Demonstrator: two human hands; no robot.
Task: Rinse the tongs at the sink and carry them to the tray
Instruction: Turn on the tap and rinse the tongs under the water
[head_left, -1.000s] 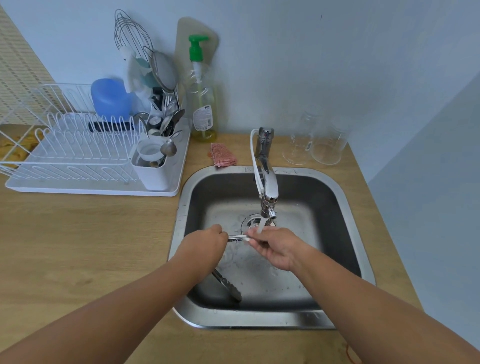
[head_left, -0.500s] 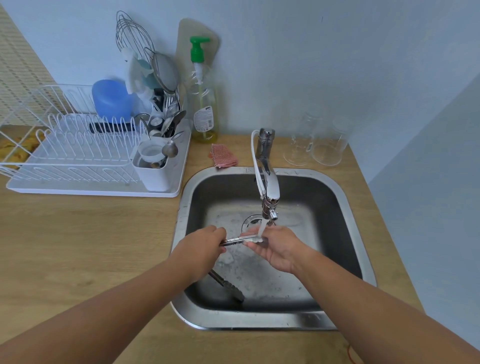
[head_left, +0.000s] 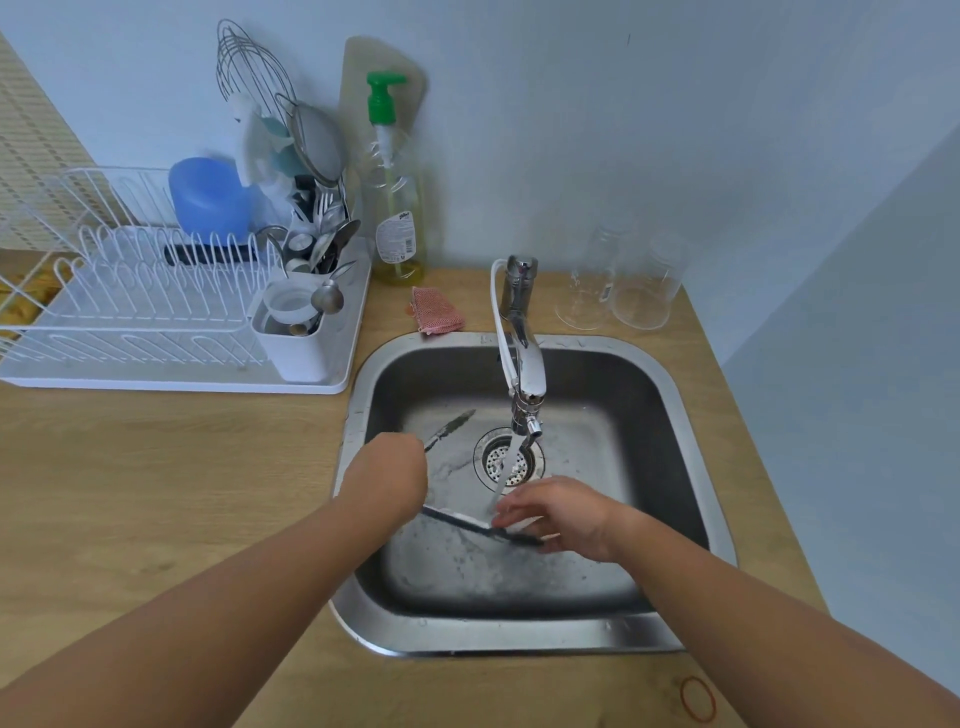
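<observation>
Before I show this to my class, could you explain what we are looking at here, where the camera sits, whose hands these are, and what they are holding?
There is no machine here: a person wears one wide-angle camera on the head, looking down at their own bare arms over a steel sink set in a wooden counter. The left hand grips a pair of tongs around their middle; one arm points toward the back of the sink, the other reaches across to the right hand, which rubs it under water running from the tap. On the counter stand a white dish rack with utensils, a soap bottle, a pink scrubbing pad and two clear glasses.
</observation>
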